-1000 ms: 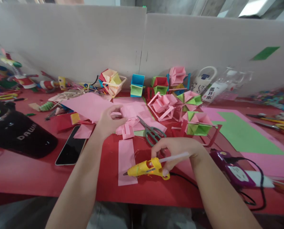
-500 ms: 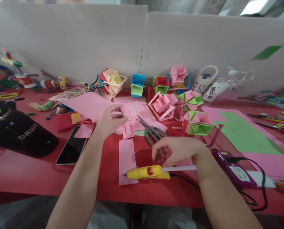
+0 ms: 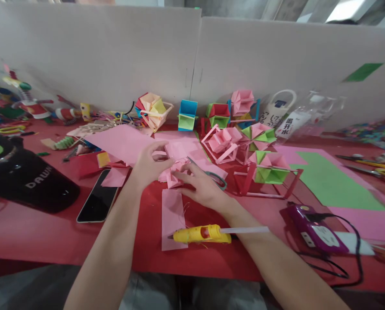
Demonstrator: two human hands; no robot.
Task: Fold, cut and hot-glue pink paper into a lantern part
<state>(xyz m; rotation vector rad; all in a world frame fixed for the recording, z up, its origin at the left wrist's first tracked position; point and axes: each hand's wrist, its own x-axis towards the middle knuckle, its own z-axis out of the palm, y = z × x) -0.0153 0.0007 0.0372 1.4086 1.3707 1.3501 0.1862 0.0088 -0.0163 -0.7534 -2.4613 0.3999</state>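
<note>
My left hand [image 3: 149, 165] curls its thumb and fingers around the edge of a small folded pink paper piece [image 3: 172, 180]. From the other side my right hand [image 3: 203, 186] reaches over that piece, its fingers apart and the tips at or just above the paper; contact is hard to tell. Partly hidden behind the right hand lie scissors [image 3: 220, 180] with a grey-green handle. Closer to me, a yellow glue gun [image 3: 197, 234] rests on its side, a glue stick poking out of its back. Its nozzle lies over a pink paper strip [image 3: 172, 206].
A phone [image 3: 97, 198] and a black tumbler [image 3: 31, 181] are on the left. Several folded paper wheels on stands, such as a pink-and-green one [image 3: 270, 165], line the back. A purple power socket [image 3: 318, 230] with black cables sits right, near green paper [image 3: 337, 181].
My right hand has let go of the glue gun, which now lies on its side, and has moved up and left to the folded pink paper. My left hand has stayed there.
</note>
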